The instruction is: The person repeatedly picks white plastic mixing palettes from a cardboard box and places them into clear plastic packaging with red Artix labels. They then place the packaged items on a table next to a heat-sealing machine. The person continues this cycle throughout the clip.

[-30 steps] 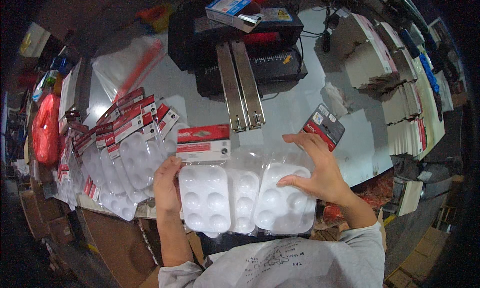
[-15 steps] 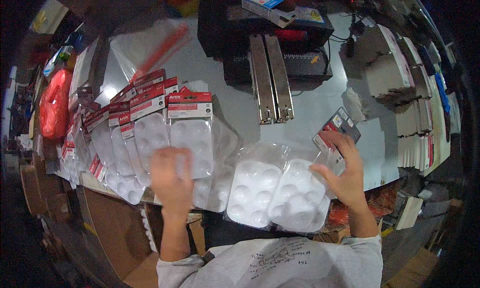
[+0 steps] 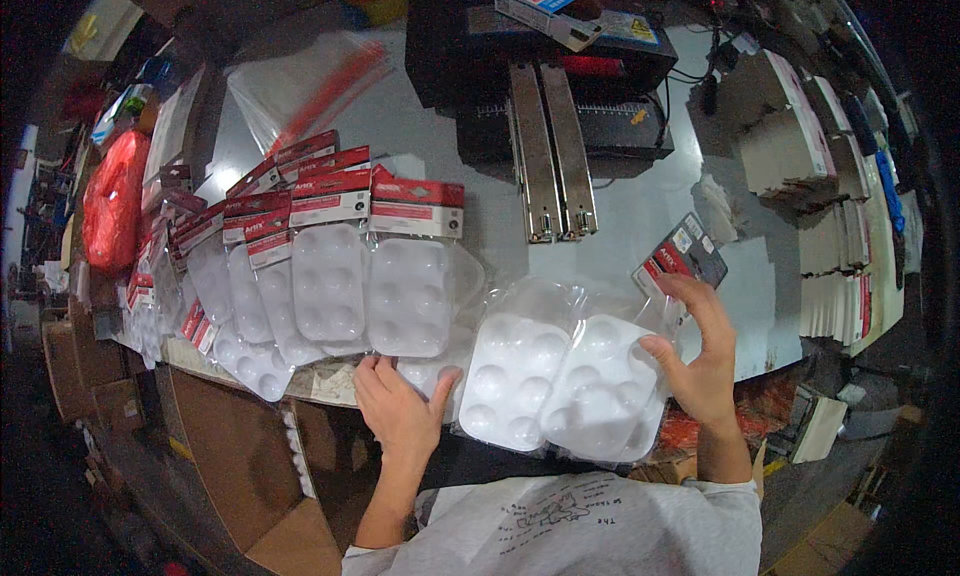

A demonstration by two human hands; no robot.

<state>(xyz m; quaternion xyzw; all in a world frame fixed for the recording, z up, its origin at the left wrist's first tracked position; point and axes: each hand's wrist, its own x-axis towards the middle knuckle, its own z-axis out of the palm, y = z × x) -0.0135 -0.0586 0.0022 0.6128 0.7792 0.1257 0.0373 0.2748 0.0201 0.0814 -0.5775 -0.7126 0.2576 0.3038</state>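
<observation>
Two white plastic paint palettes in clear bags lie side by side at the table's front edge: a left palette [image 3: 515, 381] and a right palette [image 3: 605, 386]. My right hand [image 3: 705, 361] curves around the right bag's upper right side, thumb and fingers apart, touching the film. A red and dark card [image 3: 695, 251] lies just beyond its fingertips. My left hand [image 3: 405, 411] is open, its fingers and thumb spread over a bagged palette [image 3: 428, 368] that is partly covered. Above it lies a bagged palette with a red and white header card [image 3: 410, 296].
More carded palette packs [image 3: 328, 276] overlap at the left, near a red plastic-wrapped bundle [image 3: 112, 206]. Clear bags [image 3: 300, 86] lie behind them. A black machine with two metal rails [image 3: 540, 156] stands at the back centre. Card stacks [image 3: 785, 146] line the right side.
My left hand has moved right and toward the front edge, off the carded packs. The nearest carded pack has shifted right. My right hand stays by the right bag.
</observation>
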